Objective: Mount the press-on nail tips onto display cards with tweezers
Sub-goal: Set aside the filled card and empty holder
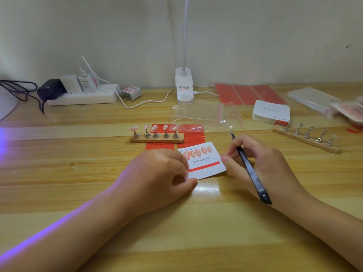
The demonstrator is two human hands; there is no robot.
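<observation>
While the left hand (163, 171) pinches the display card (206, 163), the right hand (261, 163) grips tweezers (249, 169).

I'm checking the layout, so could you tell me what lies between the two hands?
In the head view, the white display card lies between the left hand and right hand, both touching its edges.

The left hand (157, 171) covers the left edge of the white printed display card (206, 163) and part of its row of orange nail tips (198, 152). The blurred pile of pink packets (351, 110) is cut off by the right edge. Labels on the white bottle (86, 83) and the lamp base (183, 88) are too small to read. The white lamp's neck (185, 32) runs out of the top edge.
</observation>
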